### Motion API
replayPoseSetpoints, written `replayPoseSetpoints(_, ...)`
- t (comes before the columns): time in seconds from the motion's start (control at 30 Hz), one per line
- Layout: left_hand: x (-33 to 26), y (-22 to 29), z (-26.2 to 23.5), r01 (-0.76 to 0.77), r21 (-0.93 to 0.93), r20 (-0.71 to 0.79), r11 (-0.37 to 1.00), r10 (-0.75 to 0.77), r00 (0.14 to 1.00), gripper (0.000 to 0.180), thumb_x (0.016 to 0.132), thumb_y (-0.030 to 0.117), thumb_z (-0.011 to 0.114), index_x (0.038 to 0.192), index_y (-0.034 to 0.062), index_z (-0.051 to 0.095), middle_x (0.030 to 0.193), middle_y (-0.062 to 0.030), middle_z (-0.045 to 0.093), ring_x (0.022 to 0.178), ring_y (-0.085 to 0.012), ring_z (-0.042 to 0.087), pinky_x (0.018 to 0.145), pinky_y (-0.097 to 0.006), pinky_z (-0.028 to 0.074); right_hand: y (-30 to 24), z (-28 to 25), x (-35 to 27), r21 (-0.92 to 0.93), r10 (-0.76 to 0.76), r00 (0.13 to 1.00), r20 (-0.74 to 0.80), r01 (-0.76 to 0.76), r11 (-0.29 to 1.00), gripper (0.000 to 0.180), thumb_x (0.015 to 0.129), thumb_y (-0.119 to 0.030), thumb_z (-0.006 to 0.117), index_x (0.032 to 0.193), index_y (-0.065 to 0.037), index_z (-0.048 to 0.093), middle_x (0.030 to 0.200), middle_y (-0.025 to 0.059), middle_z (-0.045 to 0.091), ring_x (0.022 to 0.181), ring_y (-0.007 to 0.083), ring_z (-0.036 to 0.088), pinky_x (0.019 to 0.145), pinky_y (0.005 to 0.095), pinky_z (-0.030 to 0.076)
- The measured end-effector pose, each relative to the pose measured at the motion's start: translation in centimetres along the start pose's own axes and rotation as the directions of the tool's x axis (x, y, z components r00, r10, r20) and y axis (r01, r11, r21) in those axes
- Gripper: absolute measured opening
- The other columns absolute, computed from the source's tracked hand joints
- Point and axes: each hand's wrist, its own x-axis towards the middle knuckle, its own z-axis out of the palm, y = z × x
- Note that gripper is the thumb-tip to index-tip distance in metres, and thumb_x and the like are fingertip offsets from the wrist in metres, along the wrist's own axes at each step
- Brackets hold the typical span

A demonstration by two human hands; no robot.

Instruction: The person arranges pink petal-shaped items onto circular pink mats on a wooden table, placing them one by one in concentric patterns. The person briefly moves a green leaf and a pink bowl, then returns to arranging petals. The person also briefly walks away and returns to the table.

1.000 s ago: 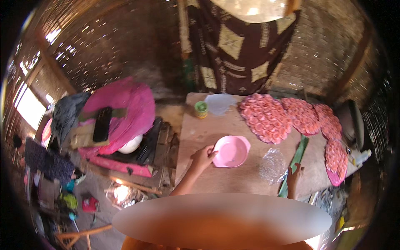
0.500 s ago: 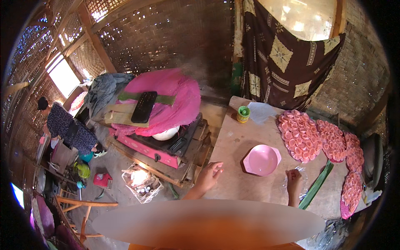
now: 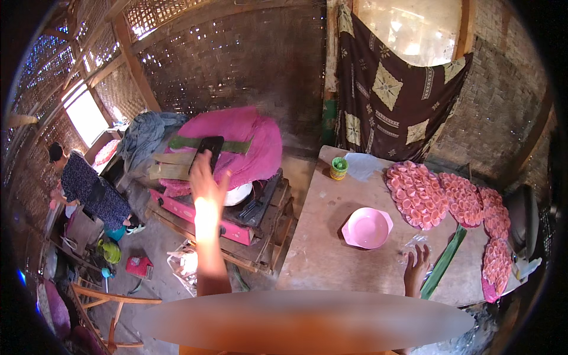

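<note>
Left grip at black phone, pink cloth behind

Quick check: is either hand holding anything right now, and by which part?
Left hand is at the lower end of a black flat handle-like object on the pink cloth; a closed grip cannot be told. Right hand rests flat on the wooden table, holding nothing.

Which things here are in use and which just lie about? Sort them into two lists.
In use:
left hand, reaching to the black handle on the pink cloth
right hand, resting on the table by the green leaf

Lying about:
pink bowl
green cup
pink cakes
</note>
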Motion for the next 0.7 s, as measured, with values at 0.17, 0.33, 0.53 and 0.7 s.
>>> replayPoseSetpoints(0.17, 6.1, -7.5, 5.2, 0.249, 0.229, 0.224, 0.941, -0.3, 0.927, 0.09, 0.082, 0.042, 0.074, 0.152, 0.0067, 0.029, 0.134, -0.0303, 0.055, 0.122, -0.048, 0.055, 0.103, -0.055, 0.045, -2.0, -3.2, -2.6, 0.347, 0.136, 0.99, 0.028, -0.138, 0.928, 0.027, 0.094, -0.011, 0.066, 0.12, -0.005, 0.064, 0.135, 0.0212, 0.053, 0.126, 0.0424, 0.052, 0.102, 0.0503, 0.045)
replayPoseSetpoints(0.33, 8.0, -9.9, 8.5, 0.302, 0.341, 0.298, 0.89, -0.407, 0.864, 0.077, 0.079, 0.038, 0.07, 0.141, 0.0049, 0.038, 0.12, -0.031, 0.063, 0.111, -0.0473, 0.063, 0.093, -0.054, 0.053, -3.1, -5.9, -6.2, 0.371, 0.184, 0.983, -0.006, -0.168, 0.913, 0.02, 0.09, -0.005, 0.069, 0.11, -0.003, 0.067, 0.128, 0.0196, 0.056, 0.121, 0.0391, 0.054, 0.1, 0.0465, 0.046)
replayPoseSetpoints(0.53, 8.2, -12.6, 10.7, 0.283, 0.259, 0.247, 0.924, -0.347, 0.905, 0.07, 0.075, 0.031, 0.072, 0.132, 0.0022, 0.044, 0.112, -0.0321, 0.067, 0.109, -0.0502, 0.063, 0.096, -0.055, 0.051, -1.6, -9.4, -9.1, 0.378, 0.369, 0.929, 0.029, -0.351, 0.857, 0.018, 0.09, -0.008, 0.07, 0.108, -0.005, 0.071, 0.125, 0.0194, 0.058, 0.109, 0.0384, 0.062, 0.093, 0.0444, 0.051)
replayPoseSetpoints(0.7, 9.6, -13.4, 10.4, 0.219, 0.313, 0.462, 0.924, -0.349, 0.815, 0.081, 0.081, 0.046, 0.073, 0.138, -0.005, 0.046, 0.128, -0.0351, 0.059, 0.123, -0.0469, 0.056, 0.102, -0.051, 0.048, -1.2, -11.0, -11.2, 0.284, 0.398, 0.917, 0.0, -0.382, 0.879, 0.017, 0.09, -0.012, 0.072, 0.106, -0.008, 0.071, 0.125, 0.0168, 0.059, 0.109, 0.0378, 0.063, 0.093, 0.0436, 0.051)
